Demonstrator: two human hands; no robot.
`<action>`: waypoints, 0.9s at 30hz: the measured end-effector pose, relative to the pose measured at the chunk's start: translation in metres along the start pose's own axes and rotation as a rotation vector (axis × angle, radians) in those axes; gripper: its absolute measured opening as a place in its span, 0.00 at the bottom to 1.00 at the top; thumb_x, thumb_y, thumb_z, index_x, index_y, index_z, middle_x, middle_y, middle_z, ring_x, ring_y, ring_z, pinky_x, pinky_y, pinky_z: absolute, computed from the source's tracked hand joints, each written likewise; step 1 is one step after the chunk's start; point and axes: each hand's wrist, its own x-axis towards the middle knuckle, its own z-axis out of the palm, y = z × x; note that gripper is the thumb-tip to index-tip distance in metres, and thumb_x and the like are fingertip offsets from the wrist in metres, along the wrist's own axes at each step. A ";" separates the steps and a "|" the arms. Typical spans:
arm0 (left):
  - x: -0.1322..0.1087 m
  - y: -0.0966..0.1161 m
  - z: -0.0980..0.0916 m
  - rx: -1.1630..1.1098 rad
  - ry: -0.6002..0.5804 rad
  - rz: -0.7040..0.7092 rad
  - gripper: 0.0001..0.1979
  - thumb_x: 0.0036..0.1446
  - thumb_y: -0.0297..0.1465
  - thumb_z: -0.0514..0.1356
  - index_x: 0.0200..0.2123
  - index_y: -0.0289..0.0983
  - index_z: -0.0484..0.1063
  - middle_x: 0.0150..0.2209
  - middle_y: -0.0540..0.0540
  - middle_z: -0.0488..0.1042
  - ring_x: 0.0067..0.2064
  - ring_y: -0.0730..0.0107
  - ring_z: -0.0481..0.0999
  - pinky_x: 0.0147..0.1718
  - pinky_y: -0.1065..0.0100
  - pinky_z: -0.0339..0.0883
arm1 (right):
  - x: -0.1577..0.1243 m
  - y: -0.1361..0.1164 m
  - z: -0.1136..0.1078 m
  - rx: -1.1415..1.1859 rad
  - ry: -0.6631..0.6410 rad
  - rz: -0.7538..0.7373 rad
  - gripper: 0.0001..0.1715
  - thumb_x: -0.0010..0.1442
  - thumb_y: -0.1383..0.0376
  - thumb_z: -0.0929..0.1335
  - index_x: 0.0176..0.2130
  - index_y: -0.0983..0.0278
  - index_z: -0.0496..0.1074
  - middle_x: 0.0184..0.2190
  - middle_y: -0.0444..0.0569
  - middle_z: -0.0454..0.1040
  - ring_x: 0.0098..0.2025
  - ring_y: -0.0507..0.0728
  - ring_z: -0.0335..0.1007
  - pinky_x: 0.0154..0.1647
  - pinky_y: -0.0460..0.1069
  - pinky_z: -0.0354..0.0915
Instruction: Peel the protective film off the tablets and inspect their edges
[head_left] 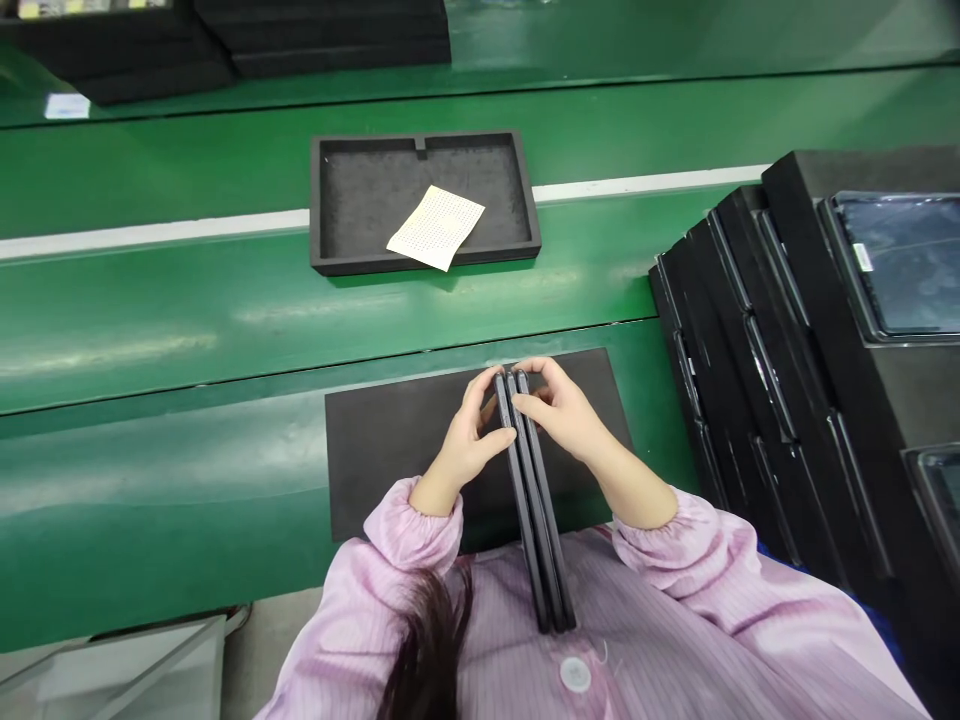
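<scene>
I look down on a flat black foam mat (390,450) lying on a green table (187,330). Above the mat's middle, both hands hold a bundle of dark slim panels (536,520), which stand on their long edges, pressed side by side. I count what seem to be three rounded ends at the far tip, though I cannot tell the number for sure. The near end of the bundle rests against the person's pink striped smock (675,610).

The left hand (469,445) presses against the bundle's left face, its grip pinching the panels near the far tip. The right hand (562,415) meets it from the other side, with the thumb and curled fingers closed on the same tip. Both grips are pressed onto the panels, not spread.

Beyond the mat, across a seam in the table, sits a shallow black foam tray (360,200) with a pale dotted paper sheet (436,227) lying inside it. To the right of the mat stands a leaning row of black trays (750,330) holding glossy screens. Far beyond the mat, to the left, lie more dark foam stacks (225,40).
</scene>
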 end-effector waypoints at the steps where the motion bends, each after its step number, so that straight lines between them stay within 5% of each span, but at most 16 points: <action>1: 0.000 0.000 0.000 -0.006 0.007 0.001 0.35 0.49 0.38 0.66 0.59 0.43 0.60 0.61 0.39 0.58 0.64 0.49 0.57 0.59 0.51 0.57 | 0.000 -0.001 0.000 -0.013 0.011 0.004 0.20 0.47 0.62 0.67 0.42 0.60 0.62 0.26 0.38 0.64 0.22 0.50 0.58 0.25 0.47 0.58; 12: 0.001 0.000 0.001 -0.019 0.024 -0.019 0.35 0.48 0.38 0.67 0.59 0.44 0.61 0.62 0.42 0.59 0.65 0.50 0.55 0.61 0.52 0.55 | -0.002 -0.008 -0.001 -0.056 0.028 -0.002 0.19 0.47 0.62 0.66 0.41 0.60 0.64 0.24 0.38 0.64 0.21 0.50 0.58 0.22 0.47 0.58; 19: 0.002 -0.005 0.000 -0.004 0.013 -0.032 0.37 0.48 0.40 0.67 0.60 0.47 0.59 0.64 0.43 0.57 0.66 0.49 0.51 0.61 0.51 0.55 | -0.001 -0.005 -0.001 -0.018 0.057 -0.008 0.19 0.46 0.63 0.67 0.40 0.59 0.64 0.31 0.40 0.68 0.21 0.49 0.57 0.22 0.47 0.60; 27: 0.004 -0.004 0.005 0.005 0.023 -0.023 0.38 0.46 0.43 0.67 0.60 0.45 0.60 0.66 0.43 0.54 0.67 0.49 0.51 0.62 0.51 0.52 | -0.007 0.005 -0.011 0.090 -0.067 -0.068 0.33 0.42 0.66 0.70 0.50 0.60 0.63 0.45 0.46 0.68 0.26 0.49 0.60 0.28 0.48 0.60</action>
